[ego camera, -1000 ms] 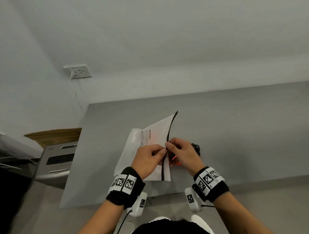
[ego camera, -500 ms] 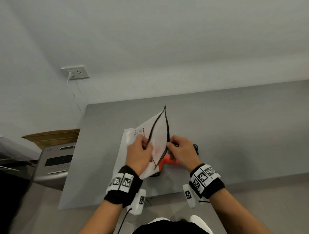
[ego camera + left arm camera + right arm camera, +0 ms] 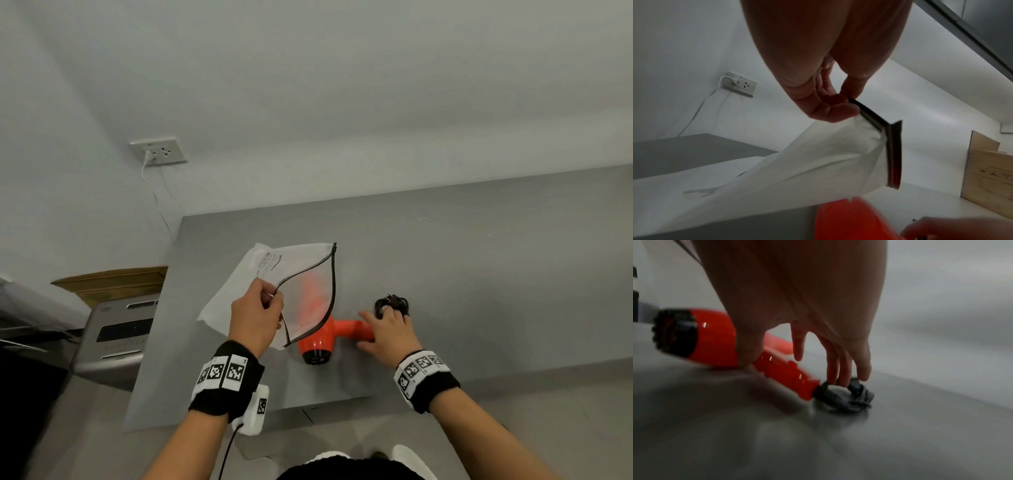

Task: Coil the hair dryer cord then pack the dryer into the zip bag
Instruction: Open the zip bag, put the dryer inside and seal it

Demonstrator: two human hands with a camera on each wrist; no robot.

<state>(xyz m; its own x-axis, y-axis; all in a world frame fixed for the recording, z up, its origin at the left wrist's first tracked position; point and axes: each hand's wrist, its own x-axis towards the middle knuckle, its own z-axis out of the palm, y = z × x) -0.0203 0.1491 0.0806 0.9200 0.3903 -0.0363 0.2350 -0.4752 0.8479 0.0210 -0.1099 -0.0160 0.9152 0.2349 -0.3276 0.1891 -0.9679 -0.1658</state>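
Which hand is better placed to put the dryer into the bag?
The right hand: it already rests on the dryer and its coiled cord. The left hand pinches the bag open.

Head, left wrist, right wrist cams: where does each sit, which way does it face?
Head: above, looking down at grey table; both forearms show.
Left wrist: under left hand, facing zip bag it pinches.
Right wrist: under right hand, low over table, facing coiled cord.
Shared: all three show the orange hair dryer.
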